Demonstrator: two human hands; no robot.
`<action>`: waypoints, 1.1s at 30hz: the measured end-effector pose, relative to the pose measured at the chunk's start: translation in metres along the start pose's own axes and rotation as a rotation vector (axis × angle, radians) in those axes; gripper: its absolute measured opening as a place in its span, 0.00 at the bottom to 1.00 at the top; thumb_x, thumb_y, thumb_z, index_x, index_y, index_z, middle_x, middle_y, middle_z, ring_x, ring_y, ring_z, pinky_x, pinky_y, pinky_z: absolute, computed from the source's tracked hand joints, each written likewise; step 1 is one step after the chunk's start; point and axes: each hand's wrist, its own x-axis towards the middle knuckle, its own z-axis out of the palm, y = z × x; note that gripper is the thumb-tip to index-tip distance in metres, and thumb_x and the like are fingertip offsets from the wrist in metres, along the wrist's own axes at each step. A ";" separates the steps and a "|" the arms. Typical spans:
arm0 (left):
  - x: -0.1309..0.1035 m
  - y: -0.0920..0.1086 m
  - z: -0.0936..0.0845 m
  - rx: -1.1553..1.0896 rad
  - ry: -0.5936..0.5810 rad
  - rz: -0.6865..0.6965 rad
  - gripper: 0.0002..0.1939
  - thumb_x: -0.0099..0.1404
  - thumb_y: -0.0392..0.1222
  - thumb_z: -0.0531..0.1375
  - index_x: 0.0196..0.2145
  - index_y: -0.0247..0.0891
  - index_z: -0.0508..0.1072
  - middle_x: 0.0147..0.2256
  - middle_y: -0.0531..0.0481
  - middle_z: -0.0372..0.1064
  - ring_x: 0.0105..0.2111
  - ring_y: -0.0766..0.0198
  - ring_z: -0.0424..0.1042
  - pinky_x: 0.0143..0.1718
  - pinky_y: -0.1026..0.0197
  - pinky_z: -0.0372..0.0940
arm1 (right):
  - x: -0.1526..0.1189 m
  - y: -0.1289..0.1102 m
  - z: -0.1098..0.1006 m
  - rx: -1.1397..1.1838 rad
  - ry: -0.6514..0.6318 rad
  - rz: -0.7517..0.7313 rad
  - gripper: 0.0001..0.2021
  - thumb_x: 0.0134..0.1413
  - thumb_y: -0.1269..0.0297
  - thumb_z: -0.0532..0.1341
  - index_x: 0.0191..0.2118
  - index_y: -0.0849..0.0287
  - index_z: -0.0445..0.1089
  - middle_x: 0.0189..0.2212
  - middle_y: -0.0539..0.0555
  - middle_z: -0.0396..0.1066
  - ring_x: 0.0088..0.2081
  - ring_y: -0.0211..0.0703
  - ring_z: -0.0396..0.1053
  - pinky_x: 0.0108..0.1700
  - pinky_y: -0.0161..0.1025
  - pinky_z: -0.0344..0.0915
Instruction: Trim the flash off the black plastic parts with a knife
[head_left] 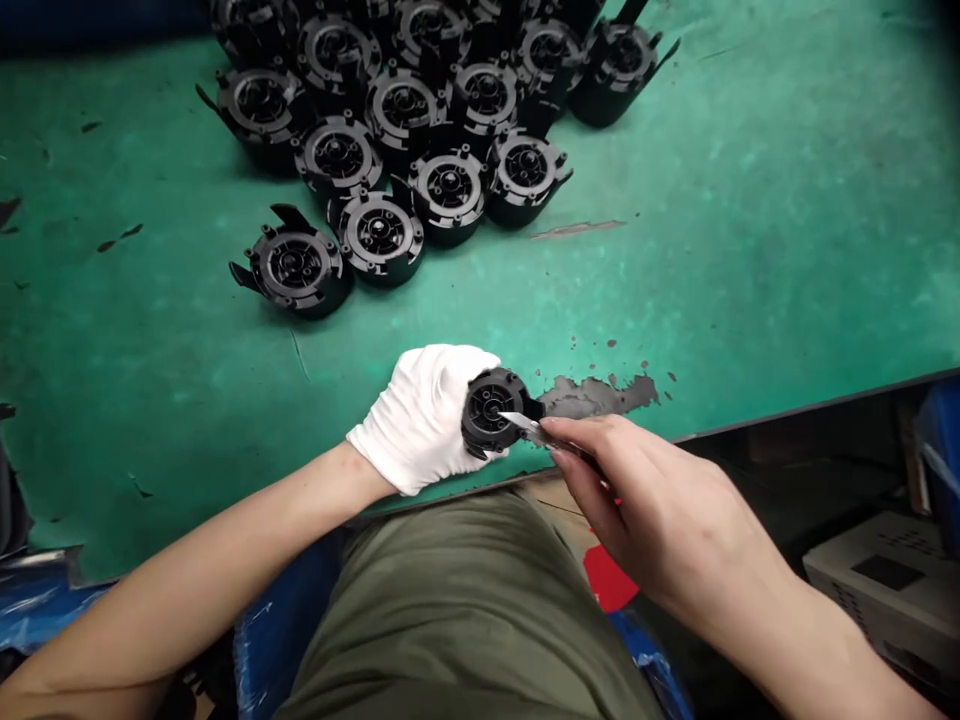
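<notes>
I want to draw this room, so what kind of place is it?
Probably a workshop or factory: many matching black parts stand on a worn green table, and the left hand wears a white glove.

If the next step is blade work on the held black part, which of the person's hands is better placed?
Right, I judge: the right hand grips the pointed blade, its tip over the black part. The gloved left hand holds that part, so seems better suited to steadying it.

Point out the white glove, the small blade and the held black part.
White glove (424,415): head view, its middle.
Small blade (517,421): head view, its pointed end.
Held black part (486,398): head view, its round face.
</notes>
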 end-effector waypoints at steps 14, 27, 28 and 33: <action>-0.001 0.003 0.002 0.018 -0.008 -0.062 0.21 0.67 0.56 0.63 0.50 0.39 0.75 0.47 0.38 0.78 0.47 0.43 0.77 0.48 0.46 0.68 | 0.025 -0.024 -0.020 -0.363 -0.178 -0.088 0.18 0.66 0.79 0.51 0.55 0.60 0.69 0.32 0.53 0.67 0.28 0.43 0.63 0.27 0.39 0.54; 0.002 0.002 0.002 -0.006 -0.039 -0.045 0.17 0.69 0.54 0.62 0.48 0.39 0.75 0.44 0.40 0.77 0.44 0.45 0.77 0.41 0.49 0.65 | 0.042 -0.029 -0.028 -0.476 -0.269 -0.199 0.16 0.57 0.83 0.55 0.47 0.61 0.70 0.33 0.55 0.68 0.32 0.48 0.66 0.31 0.42 0.54; 0.001 0.002 0.003 -0.006 -0.032 -0.042 0.19 0.70 0.54 0.61 0.50 0.39 0.75 0.46 0.39 0.77 0.44 0.45 0.77 0.42 0.49 0.65 | 0.043 -0.030 -0.029 -0.476 -0.270 -0.206 0.16 0.57 0.83 0.56 0.47 0.61 0.70 0.33 0.56 0.68 0.32 0.48 0.66 0.31 0.42 0.54; -0.001 0.001 0.005 0.006 -0.008 -0.040 0.22 0.70 0.56 0.61 0.54 0.39 0.74 0.49 0.40 0.77 0.45 0.45 0.77 0.43 0.48 0.66 | 0.045 -0.030 -0.031 -0.479 -0.309 -0.198 0.16 0.57 0.82 0.57 0.48 0.61 0.70 0.33 0.55 0.68 0.32 0.48 0.67 0.31 0.41 0.54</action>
